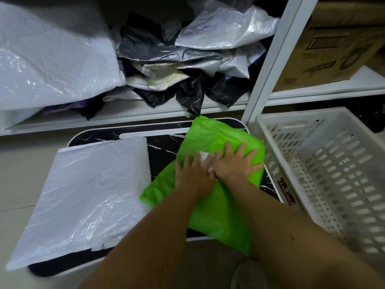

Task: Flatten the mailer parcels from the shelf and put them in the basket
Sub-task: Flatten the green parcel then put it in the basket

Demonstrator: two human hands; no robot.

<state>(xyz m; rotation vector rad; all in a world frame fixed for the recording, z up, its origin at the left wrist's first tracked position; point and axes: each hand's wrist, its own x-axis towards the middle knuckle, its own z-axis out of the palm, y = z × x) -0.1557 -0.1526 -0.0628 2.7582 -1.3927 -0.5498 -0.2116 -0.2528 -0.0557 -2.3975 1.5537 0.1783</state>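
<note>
Both our hands are down flat on the green mailer [216, 205], which lies tilted across the right part of the black marble-patterned table [164, 142]. Our left hand [193, 174] sits with fingers straight and spread, palm pressing the plastic near the mailer's middle. Our right hand [235, 163] is just beside it, touching it at the thumb side, fingers also straight and fanned out toward the mailer's far right corner. Neither hand grips anything; both simply press. Between the two hands a small white label [205, 158] peeks out on the green surface. The mailer's near end hangs past the table's front edge, under our right forearm.

To the left on the same table lies a big white bubble mailer [83, 195], flat, close beside the green one's left corner. To the right of the table stands the white slotted basket [333, 174], near the mailer's right edge. Behind the table, the white shelf [125, 113] carries a heap of black, grey and white parcels [187, 65], and a cardboard box [337, 42] sits in the next bay.
</note>
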